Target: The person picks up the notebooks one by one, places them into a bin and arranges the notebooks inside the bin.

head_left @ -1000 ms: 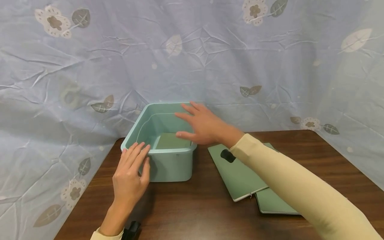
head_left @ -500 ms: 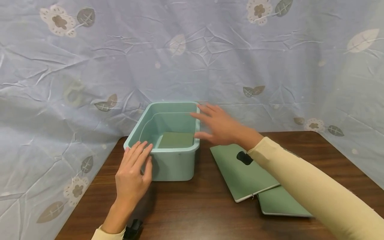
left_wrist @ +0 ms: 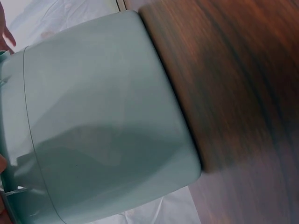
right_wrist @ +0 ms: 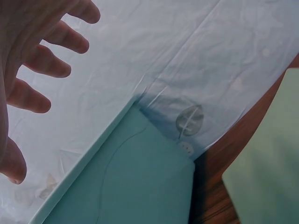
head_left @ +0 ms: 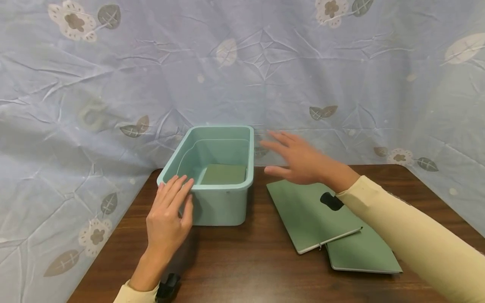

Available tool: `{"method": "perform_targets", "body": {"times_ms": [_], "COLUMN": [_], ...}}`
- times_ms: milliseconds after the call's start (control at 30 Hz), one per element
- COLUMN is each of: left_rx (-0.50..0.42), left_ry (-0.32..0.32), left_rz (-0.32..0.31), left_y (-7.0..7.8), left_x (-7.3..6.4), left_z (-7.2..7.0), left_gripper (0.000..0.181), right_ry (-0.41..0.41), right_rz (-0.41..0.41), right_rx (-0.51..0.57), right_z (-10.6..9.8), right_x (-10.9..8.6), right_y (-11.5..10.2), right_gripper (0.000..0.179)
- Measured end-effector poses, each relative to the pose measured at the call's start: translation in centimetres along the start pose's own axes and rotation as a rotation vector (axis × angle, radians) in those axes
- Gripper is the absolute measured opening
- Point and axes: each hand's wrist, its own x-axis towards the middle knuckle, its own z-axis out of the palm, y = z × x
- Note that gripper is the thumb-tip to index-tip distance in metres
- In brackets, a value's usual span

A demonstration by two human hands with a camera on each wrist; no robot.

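The bin (head_left: 217, 208) runs lengthwise away from you; your relaxed left hand (head_left: 168, 223) touches it, your spread right hand (head_left: 301, 160) hovers near notebooks (head_left: 307, 219).

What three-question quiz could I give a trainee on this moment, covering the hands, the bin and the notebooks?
1. Short answer: Which hand has its fingers on the rim of the teal bin?
2. True or false: The right hand is gripping a notebook.
3. Multiple choice: How do the two green notebooks to the right of the bin lie?
A) Upright against the curtain
B) Flat on the table, one partly over the other
C) Flat and well apart

Key:
1. The left hand.
2. False; it is in the air, fingers spread, holding nothing.
3. B
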Motion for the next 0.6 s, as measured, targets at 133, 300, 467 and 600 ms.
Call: {"method": "perform_targets", "body": {"times_ms": [133, 300, 467, 600], "left_rx": [0.003, 0.006, 0.004, 0.005], "left_ry": [-0.003, -0.008, 0.004, 0.0], "left_rz": [-0.003, -0.004, 0.007, -0.002], "left_y": [0.0, 0.0, 0.1, 0.1], "left_x": [0.0, 0.0, 0.1, 0.1], "left_z": [0.1, 0.1, 0.1, -0.1], "left_gripper": [0.037, 0.037, 0.036, 0.036], "right_ry": [-0.025, -0.026, -0.005, -0.02], "right_rz": [0.041, 0.081, 0.085, 0.115], "right_rx": [0.012, 0.037, 0.059, 0.05], "right_z": [-0.3, -0.7, -0.9, -1.3], "right_x": [-1.3, -3.2, -5.0, -6.0], "right_y": [0.9, 2.3, 3.8, 4.4], "right_gripper": [0.074, 0.073, 0.071, 0.071]}}
